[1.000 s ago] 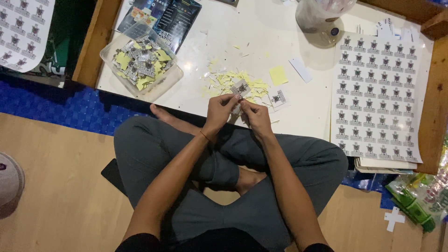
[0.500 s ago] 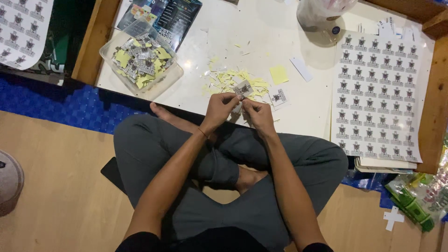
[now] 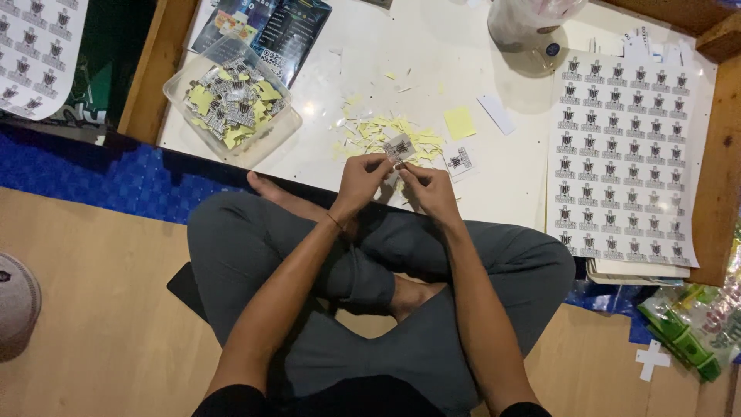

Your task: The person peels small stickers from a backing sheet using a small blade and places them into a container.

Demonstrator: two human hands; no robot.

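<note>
Since a second ago we've barely shifted: our left hand (image 3: 361, 184) and right hand (image 3: 429, 190) still pinch one small sticker (image 3: 399, 147) over the table's (image 3: 324, 154) near edge; careless peeling could tear it.

left hand (image 3: 361, 182) + right hand (image 3: 429, 191) pinch small sticker (image 3: 399, 146) | above yellow scraps (image 3: 378, 135)
</note>
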